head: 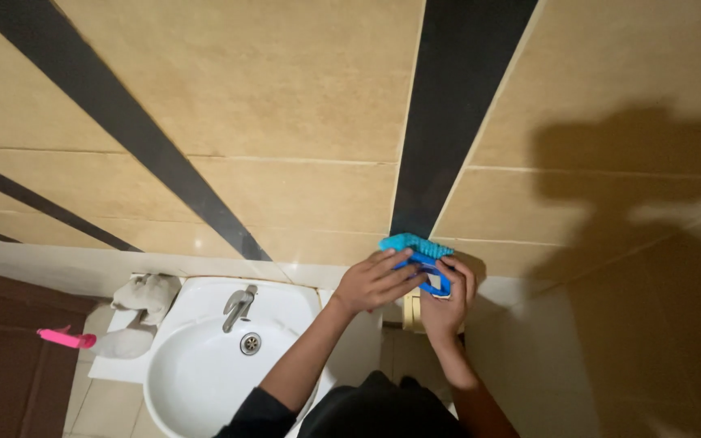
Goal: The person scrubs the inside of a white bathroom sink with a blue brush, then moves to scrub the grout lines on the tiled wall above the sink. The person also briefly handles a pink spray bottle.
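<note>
- Both hands are up at the tiled wall, closed around a blue scrubbing brush [415, 251]. The left hand [376, 281] lies over its back with fingers spread flat; the right hand [448, 296] has its fingers curled through the blue handle loop.
- Each grip is fully closed on the brush, with nothing else in either hand.
- The brush sits just above the two hands, its bristles turned up and away from them. They press where the black tile stripe [440, 122] meets the beige tiles [285, 89], close above the pale ledge.
- From here, the step looks like scrubbing the wall. To do it well, I'd keep the left palm bearing flat so the bristles meet the tile evenly, and let the right hand steer by the handle.
- Short strokes along the grout line just beyond the fingertips should lift more than long sweeps. The wrists would also stay out of a strain at this height.
- Below and to the left of the hands is a white washbasin [204, 365] with a metal tap [238, 306]. A crumpled cloth [149, 294] and a pink-handled tool [66, 337] lie further left, well apart from the brush.
- Drips will likely fall towards the person's dark sleeve [257, 410], so easing the pressure may help.
</note>
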